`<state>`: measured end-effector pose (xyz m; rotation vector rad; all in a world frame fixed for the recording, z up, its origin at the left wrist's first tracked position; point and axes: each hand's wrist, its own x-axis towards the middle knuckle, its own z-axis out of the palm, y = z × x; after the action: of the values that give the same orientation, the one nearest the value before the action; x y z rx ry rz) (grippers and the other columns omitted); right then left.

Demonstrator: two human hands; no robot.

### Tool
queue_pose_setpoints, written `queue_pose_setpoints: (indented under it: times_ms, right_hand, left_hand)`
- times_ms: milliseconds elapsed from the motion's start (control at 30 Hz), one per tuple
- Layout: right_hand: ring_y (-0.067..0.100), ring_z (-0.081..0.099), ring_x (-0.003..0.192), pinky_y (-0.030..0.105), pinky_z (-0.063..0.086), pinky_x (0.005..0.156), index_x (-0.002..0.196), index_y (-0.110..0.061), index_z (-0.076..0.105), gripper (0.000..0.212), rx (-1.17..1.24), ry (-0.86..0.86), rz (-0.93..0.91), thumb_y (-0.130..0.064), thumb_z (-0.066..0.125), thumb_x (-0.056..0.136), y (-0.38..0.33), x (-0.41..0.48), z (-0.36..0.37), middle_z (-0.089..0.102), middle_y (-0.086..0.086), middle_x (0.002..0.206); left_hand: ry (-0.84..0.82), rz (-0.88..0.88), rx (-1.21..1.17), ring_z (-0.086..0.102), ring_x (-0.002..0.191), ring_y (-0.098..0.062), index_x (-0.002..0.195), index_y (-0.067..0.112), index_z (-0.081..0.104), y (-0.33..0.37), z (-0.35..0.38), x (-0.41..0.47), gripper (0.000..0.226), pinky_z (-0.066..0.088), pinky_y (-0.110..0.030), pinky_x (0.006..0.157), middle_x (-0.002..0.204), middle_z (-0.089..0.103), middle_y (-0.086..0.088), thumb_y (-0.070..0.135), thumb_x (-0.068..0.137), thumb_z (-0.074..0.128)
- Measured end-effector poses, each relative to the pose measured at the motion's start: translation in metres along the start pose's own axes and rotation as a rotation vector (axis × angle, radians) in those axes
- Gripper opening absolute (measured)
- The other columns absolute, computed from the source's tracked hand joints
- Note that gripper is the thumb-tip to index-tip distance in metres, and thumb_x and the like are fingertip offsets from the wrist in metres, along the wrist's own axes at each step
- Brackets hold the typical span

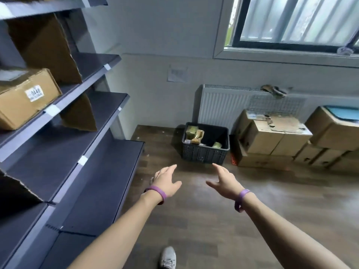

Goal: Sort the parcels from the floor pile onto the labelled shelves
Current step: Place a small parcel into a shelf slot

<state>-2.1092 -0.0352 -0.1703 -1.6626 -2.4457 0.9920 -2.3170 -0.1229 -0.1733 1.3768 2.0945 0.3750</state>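
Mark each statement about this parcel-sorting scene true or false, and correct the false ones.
1. The left hand and right hand hold nothing. True.
2. The dark crate on the floor is empty. False: it holds several small wrapped parcels.
3. A labelled box marked 0448 sits on a shelf. True.
4. The stacked cardboard boxes stand left of the crate. False: they stand to its right in the view, in front of the radiator.
5. Each wrist wears a purple band. True.
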Motion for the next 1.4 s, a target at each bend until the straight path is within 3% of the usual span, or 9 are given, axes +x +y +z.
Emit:
queue_pose_setpoints:
  times_ms: [333,667,1067,1400]
  right_hand:
    - [0.030,0.026,0.143,0.036,0.023,0.117,0.152,-0.014,0.020,0.076,0.007,-0.028,0.067,-0.039,0.059,0.092,-0.038,0.125,-0.026,0.025,0.011,0.157]
    - [0.028,0.025,0.144,0.035,0.021,0.118,0.152,-0.014,0.020,0.079,0.015,-0.004,0.129,-0.043,0.060,0.091,-0.003,0.238,-0.076,0.027,0.010,0.156]
    - [0.029,0.033,0.140,0.036,0.026,0.116,0.150,-0.016,0.025,0.076,-0.015,-0.139,0.059,-0.043,0.062,0.089,0.050,0.455,-0.158,0.032,0.009,0.154]
    - [0.022,0.035,0.139,0.028,0.026,0.111,0.149,-0.012,0.026,0.070,-0.021,-0.247,0.077,-0.034,0.060,0.092,0.085,0.579,-0.192,0.037,0.010,0.150]
  left_hand:
    - [-0.052,0.016,0.032,0.028,0.139,-0.025,0.147,0.032,0.026,-0.005,-0.066,0.144,0.066,0.028,-0.038,0.113,0.152,0.030,0.003,0.040,0.088,0.054]
    - [-0.152,0.046,0.100,0.023,0.141,-0.022,0.147,0.034,0.024,0.040,-0.064,0.264,0.068,0.024,-0.040,0.114,0.153,0.028,0.006,0.047,0.087,0.052]
    - [-0.077,-0.186,0.075,0.028,0.139,-0.024,0.147,0.033,0.026,0.100,-0.075,0.453,0.068,0.024,-0.045,0.114,0.152,0.031,0.004,0.052,0.086,0.052]
    - [-0.184,-0.258,0.083,0.028,0.139,-0.024,0.147,0.031,0.026,0.123,-0.071,0.578,0.066,0.024,-0.044,0.114,0.152,0.032,0.003,0.048,0.088,0.051]
